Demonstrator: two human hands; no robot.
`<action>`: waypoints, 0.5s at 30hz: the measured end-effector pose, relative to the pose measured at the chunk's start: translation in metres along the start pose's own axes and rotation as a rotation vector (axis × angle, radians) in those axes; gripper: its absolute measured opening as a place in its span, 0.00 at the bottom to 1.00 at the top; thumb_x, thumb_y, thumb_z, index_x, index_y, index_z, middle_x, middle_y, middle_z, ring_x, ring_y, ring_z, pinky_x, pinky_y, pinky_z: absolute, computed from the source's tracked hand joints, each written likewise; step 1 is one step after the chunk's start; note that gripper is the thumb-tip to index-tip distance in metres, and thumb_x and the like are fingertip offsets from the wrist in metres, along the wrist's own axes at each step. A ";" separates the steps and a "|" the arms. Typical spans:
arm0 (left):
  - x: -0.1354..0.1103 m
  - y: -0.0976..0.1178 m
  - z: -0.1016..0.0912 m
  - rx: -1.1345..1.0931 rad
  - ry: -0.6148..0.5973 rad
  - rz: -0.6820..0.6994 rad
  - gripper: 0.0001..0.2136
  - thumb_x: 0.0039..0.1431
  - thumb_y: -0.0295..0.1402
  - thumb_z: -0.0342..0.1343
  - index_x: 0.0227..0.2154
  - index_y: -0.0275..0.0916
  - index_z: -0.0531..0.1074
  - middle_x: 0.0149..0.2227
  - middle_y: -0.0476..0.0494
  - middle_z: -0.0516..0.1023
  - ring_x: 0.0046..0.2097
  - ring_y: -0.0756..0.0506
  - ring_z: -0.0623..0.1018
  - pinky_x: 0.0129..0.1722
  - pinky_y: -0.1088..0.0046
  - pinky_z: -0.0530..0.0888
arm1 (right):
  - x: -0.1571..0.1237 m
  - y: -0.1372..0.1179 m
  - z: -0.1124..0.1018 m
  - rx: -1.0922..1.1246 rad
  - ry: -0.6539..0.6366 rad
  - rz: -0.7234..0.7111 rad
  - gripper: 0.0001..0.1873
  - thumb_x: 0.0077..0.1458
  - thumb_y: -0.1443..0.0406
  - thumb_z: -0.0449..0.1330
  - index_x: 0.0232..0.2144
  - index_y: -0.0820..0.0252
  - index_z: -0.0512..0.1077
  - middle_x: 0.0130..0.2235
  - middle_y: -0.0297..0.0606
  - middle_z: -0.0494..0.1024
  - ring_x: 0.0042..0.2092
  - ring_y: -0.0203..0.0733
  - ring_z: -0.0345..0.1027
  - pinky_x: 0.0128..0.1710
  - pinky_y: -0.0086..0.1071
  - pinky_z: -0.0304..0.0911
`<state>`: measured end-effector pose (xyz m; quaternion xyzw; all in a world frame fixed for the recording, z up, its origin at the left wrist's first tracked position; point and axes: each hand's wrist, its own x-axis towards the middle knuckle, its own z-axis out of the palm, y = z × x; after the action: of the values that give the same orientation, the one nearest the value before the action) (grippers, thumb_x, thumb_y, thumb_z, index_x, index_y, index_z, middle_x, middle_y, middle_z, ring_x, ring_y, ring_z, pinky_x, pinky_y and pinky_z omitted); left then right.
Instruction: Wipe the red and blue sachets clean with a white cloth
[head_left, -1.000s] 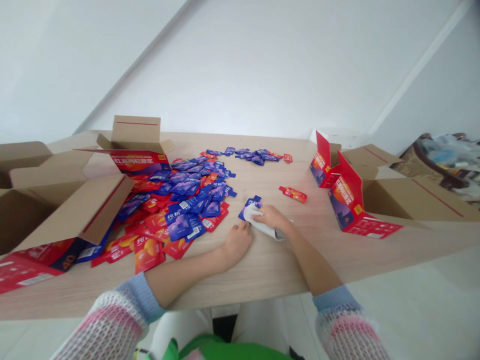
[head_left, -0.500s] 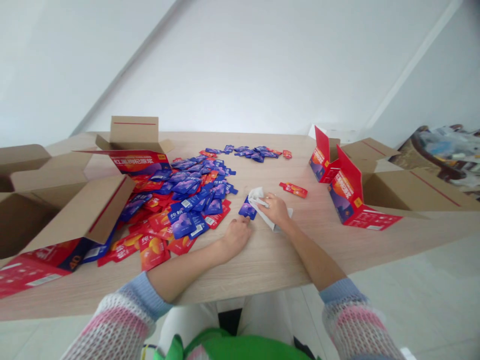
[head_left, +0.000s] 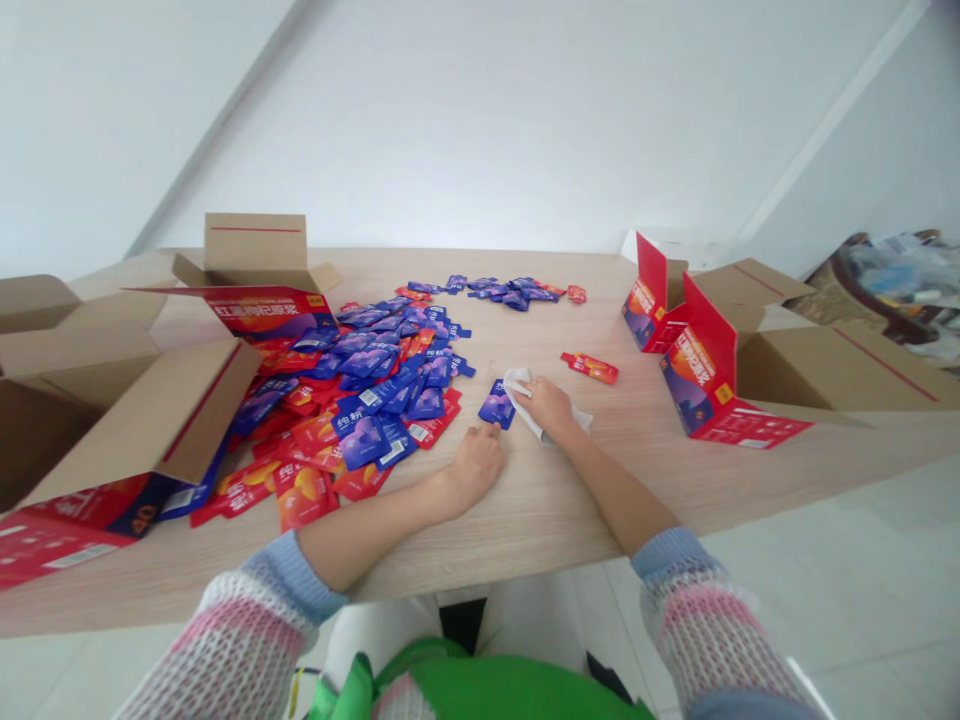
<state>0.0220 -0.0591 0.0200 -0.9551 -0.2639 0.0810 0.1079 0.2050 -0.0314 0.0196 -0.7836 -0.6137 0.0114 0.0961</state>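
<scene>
Right hand point(head_left: 551, 408) pinches white cloth point(head_left: 534, 412) beside blue sachet point(head_left: 496, 405).

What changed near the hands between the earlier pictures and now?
The right hand moved the white cloth up and right, off the blue sachet, which now lies uncovered. The left hand stayed beside the sachet. The pile of sachets, the red sachet and the open cartons stayed as they were.
</scene>
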 end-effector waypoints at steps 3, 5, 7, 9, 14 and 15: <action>-0.002 0.002 -0.004 -0.013 -0.011 0.014 0.12 0.58 0.22 0.49 0.36 0.29 0.78 0.51 0.24 0.71 0.52 0.35 0.68 0.39 0.62 0.70 | 0.011 0.016 -0.003 -0.033 0.005 0.141 0.25 0.61 0.49 0.47 0.51 0.51 0.72 0.46 0.47 0.75 0.45 0.47 0.70 0.42 0.33 0.62; -0.005 0.001 -0.006 -0.021 -0.015 0.009 0.11 0.58 0.22 0.50 0.36 0.29 0.78 0.51 0.24 0.71 0.52 0.36 0.68 0.39 0.63 0.70 | 0.014 0.030 -0.006 -0.035 0.015 0.210 0.23 0.61 0.50 0.48 0.50 0.52 0.72 0.45 0.47 0.75 0.45 0.48 0.70 0.42 0.35 0.62; -0.007 0.000 -0.006 -0.022 -0.003 -0.004 0.10 0.57 0.23 0.51 0.36 0.29 0.78 0.50 0.23 0.72 0.51 0.36 0.69 0.39 0.63 0.71 | 0.014 0.042 -0.009 -0.031 0.043 0.245 0.21 0.62 0.52 0.49 0.50 0.51 0.73 0.45 0.46 0.75 0.45 0.49 0.70 0.43 0.36 0.62; -0.008 -0.002 -0.005 -0.021 0.022 -0.022 0.10 0.57 0.23 0.52 0.37 0.29 0.78 0.50 0.23 0.71 0.50 0.36 0.70 0.38 0.65 0.71 | 0.011 0.050 -0.013 -0.019 0.099 0.243 0.19 0.61 0.54 0.50 0.50 0.49 0.72 0.46 0.45 0.74 0.46 0.48 0.69 0.43 0.36 0.61; -0.003 -0.004 -0.001 -0.053 0.051 -0.040 0.10 0.56 0.22 0.52 0.36 0.28 0.78 0.45 0.24 0.74 0.46 0.37 0.72 0.36 0.65 0.71 | 0.003 0.034 -0.022 0.038 0.264 0.137 0.20 0.62 0.56 0.50 0.54 0.47 0.69 0.52 0.43 0.69 0.48 0.46 0.66 0.46 0.34 0.59; -0.001 -0.004 0.000 -0.066 0.053 -0.042 0.10 0.56 0.22 0.52 0.35 0.28 0.78 0.43 0.24 0.75 0.45 0.37 0.72 0.36 0.65 0.71 | 0.001 0.025 -0.021 0.050 0.276 0.084 0.21 0.62 0.56 0.50 0.55 0.47 0.68 0.52 0.42 0.69 0.48 0.46 0.65 0.46 0.34 0.59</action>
<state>0.0188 -0.0562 0.0209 -0.9541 -0.2835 0.0446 0.0852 0.2321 -0.0389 0.0367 -0.8000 -0.5609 -0.0773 0.1984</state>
